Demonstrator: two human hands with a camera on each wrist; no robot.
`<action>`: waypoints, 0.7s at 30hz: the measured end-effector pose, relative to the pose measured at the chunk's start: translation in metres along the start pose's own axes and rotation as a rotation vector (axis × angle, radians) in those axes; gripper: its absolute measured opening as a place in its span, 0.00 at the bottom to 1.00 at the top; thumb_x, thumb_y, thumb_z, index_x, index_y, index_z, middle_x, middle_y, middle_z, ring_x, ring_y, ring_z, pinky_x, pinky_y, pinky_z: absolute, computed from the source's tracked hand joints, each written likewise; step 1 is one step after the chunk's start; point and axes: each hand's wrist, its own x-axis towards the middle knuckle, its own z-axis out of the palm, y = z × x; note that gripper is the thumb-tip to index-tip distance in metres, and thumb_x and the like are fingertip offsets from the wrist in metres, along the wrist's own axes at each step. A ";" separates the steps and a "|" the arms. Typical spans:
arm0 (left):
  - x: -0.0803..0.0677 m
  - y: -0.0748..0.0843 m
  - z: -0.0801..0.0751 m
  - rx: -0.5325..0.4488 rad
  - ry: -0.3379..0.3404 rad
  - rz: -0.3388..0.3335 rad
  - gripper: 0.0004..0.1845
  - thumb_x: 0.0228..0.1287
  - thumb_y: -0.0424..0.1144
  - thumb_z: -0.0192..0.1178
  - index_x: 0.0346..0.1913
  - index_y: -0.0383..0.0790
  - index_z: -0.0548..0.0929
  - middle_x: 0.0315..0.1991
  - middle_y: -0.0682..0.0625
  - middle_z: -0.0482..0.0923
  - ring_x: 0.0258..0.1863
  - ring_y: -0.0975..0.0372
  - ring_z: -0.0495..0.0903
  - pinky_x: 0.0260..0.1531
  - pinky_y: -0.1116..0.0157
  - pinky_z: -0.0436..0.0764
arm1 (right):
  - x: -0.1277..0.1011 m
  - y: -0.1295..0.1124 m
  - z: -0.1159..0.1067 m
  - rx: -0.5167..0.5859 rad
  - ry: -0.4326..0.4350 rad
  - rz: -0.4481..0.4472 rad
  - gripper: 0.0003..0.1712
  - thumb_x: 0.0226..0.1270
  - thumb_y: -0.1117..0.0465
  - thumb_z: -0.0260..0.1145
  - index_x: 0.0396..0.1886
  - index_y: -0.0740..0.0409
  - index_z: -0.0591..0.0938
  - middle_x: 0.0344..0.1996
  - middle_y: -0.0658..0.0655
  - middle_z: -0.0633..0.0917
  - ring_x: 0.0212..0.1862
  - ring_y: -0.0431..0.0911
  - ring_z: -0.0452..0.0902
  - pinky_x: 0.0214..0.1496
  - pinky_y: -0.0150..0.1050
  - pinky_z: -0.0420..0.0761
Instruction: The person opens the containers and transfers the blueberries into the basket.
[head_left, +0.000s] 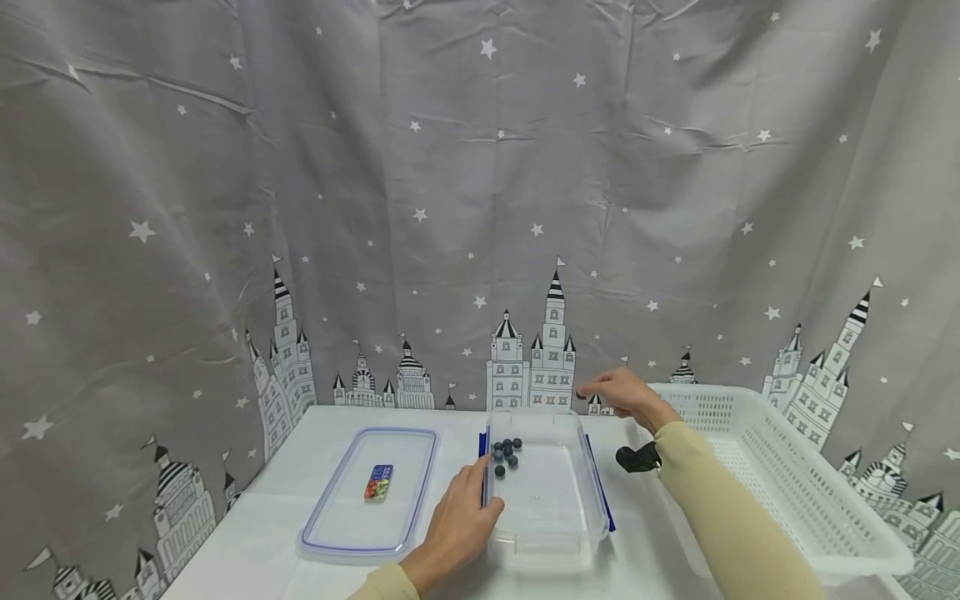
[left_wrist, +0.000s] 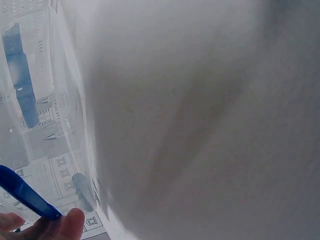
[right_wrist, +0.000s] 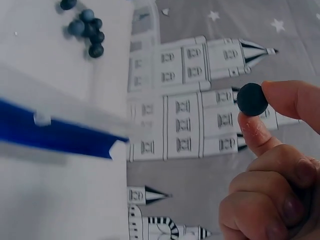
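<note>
My right hand [head_left: 626,395] is raised beyond the back right corner of a clear plastic food container [head_left: 555,517]. Its thumb and index finger pinch one dark blueberry [right_wrist: 252,99], while the other fingers curl in toward the palm. At the container's left side, my left hand [head_left: 461,510] grips the wall, thumb over the rim and fingers by the blue side latch [left_wrist: 27,192]. Several blueberries [head_left: 504,452] lie grouped in the back left of the container, one slightly apart toward the front. Most of the left hand is out of frame in the left wrist view.
Left of the container lies its clear lid [head_left: 352,517] with a small colourful label [head_left: 378,483] on it. A white perforated basket [head_left: 810,492] stands at the right. Beside the right sleeve is a black object [head_left: 636,457]. A grey castle-print curtain [head_left: 480,167] hangs behind the white table.
</note>
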 end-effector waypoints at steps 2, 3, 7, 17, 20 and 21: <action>0.000 -0.001 0.001 -0.003 0.001 -0.005 0.37 0.61 0.45 0.58 0.73 0.36 0.67 0.58 0.41 0.77 0.54 0.51 0.78 0.55 0.49 0.78 | -0.002 0.002 -0.007 -0.006 0.005 0.000 0.30 0.67 0.52 0.67 0.63 0.67 0.79 0.07 0.42 0.58 0.13 0.37 0.48 0.20 0.31 0.60; 0.000 -0.001 0.001 -0.006 0.001 -0.005 0.37 0.61 0.45 0.58 0.73 0.35 0.67 0.59 0.41 0.77 0.54 0.51 0.78 0.55 0.48 0.78 | -0.004 0.002 -0.011 -0.009 0.008 -0.001 0.30 0.68 0.52 0.67 0.63 0.67 0.79 0.07 0.42 0.58 0.13 0.37 0.48 0.20 0.32 0.60; 0.000 0.000 0.001 -0.013 -0.005 -0.005 0.37 0.61 0.44 0.58 0.73 0.35 0.67 0.59 0.40 0.76 0.55 0.50 0.78 0.56 0.47 0.78 | -0.010 0.007 -0.025 -0.004 0.013 -0.007 0.30 0.69 0.52 0.66 0.63 0.69 0.78 0.07 0.42 0.58 0.14 0.37 0.47 0.20 0.33 0.60; -0.001 0.001 0.000 -0.001 -0.008 0.006 0.37 0.61 0.46 0.58 0.73 0.34 0.67 0.59 0.40 0.76 0.56 0.49 0.78 0.57 0.47 0.77 | -0.019 0.029 -0.056 0.015 0.050 0.011 0.32 0.71 0.52 0.64 0.66 0.71 0.75 0.08 0.42 0.58 0.14 0.37 0.48 0.19 0.33 0.60; -0.001 0.001 0.000 -0.002 -0.006 0.005 0.37 0.61 0.45 0.58 0.73 0.34 0.68 0.59 0.40 0.77 0.56 0.49 0.78 0.57 0.47 0.77 | -0.022 0.035 -0.063 0.019 0.061 0.036 0.32 0.71 0.51 0.64 0.65 0.70 0.76 0.09 0.43 0.59 0.15 0.38 0.49 0.21 0.34 0.62; -0.001 0.001 0.000 -0.002 -0.006 0.003 0.37 0.61 0.45 0.58 0.73 0.34 0.68 0.59 0.41 0.77 0.55 0.50 0.78 0.56 0.47 0.77 | -0.023 0.038 -0.065 0.015 0.061 0.039 0.33 0.71 0.51 0.64 0.66 0.70 0.75 0.09 0.43 0.59 0.15 0.38 0.49 0.21 0.34 0.62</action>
